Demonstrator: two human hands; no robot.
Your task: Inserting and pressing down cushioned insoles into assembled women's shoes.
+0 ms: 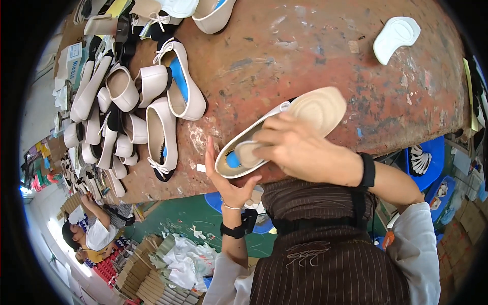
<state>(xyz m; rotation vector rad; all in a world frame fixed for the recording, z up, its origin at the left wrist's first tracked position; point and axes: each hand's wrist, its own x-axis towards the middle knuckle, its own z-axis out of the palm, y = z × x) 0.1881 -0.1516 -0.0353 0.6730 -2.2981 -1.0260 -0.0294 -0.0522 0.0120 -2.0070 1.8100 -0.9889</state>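
A pale ballet flat with a bow lies on the worn table in front of me, its heel end toward my left. My right hand grips a beige insole around its middle. The insole's narrow end dips into the heel of the shoe, while its wide, cushioned end sticks out past my knuckles. Inside the heel a blue patch shows. My left hand is beside the shoe's heel, fingers stretched and thumb apart; contact with the shoe is hard to tell. Slight blur covers the right fingers.
Several pale flats crowd the table's left side, one with a blue lining. A white insole-shaped piece rests at the far right. Blue bins stand beyond the right edge. At lower left, another person sits near stacked boxes.
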